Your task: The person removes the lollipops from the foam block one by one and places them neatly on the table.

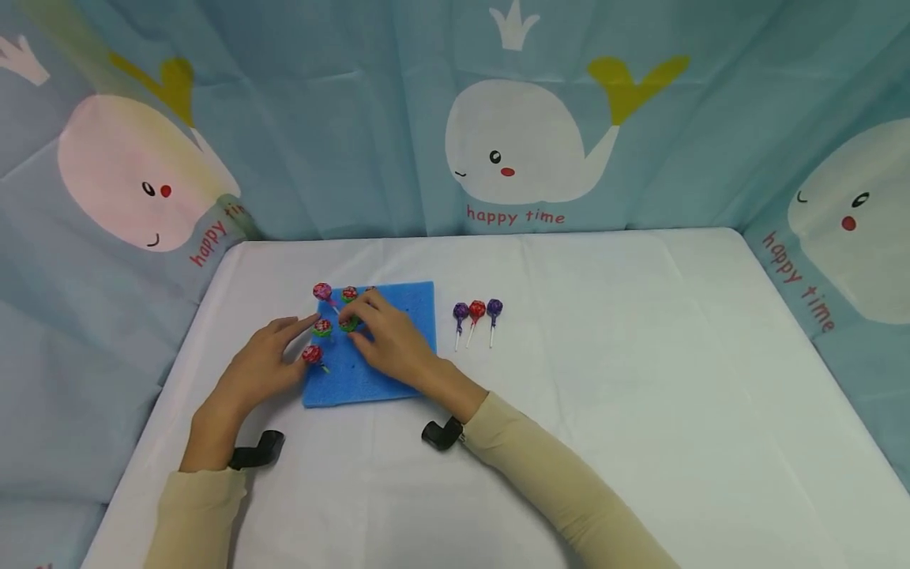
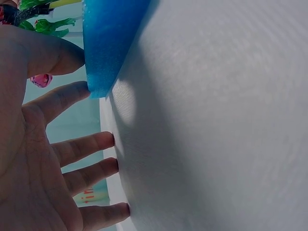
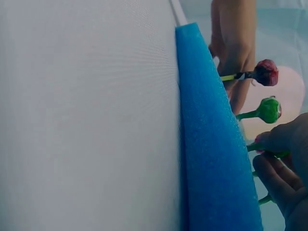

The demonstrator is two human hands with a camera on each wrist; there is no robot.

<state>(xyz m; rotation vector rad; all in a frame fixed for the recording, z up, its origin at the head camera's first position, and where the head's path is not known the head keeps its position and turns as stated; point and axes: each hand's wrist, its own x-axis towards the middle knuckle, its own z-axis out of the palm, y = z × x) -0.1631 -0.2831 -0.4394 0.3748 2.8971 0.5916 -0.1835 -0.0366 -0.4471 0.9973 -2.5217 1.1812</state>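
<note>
A blue foam board point(image 1: 355, 383) lies on the table with several lollipops stuck upright along its left and far sides. My right hand point(image 1: 392, 341) pinches a green-wrapped lollipop point(image 1: 348, 323) whose stick meets the foam. Around it stand a pink lollipop point(image 1: 322, 292) at the far left corner, a red-and-green one point(image 1: 323, 328), another point(image 1: 349, 293) at the far side and a dark red one point(image 1: 313, 354) nearer the front. Thumb and index fingertip of my left hand point(image 1: 265, 365) touch the board's left edge, and its other fingers extend down to the tablecloth in the left wrist view.
Right of the board, a purple lollipop point(image 1: 460, 310), a red lollipop point(image 1: 477, 309) and a second purple lollipop point(image 1: 494, 307) lie side by side on the white tablecloth point(image 1: 626, 379). A blue whale-print curtain point(image 1: 341, 158) hangs behind the table and at both sides.
</note>
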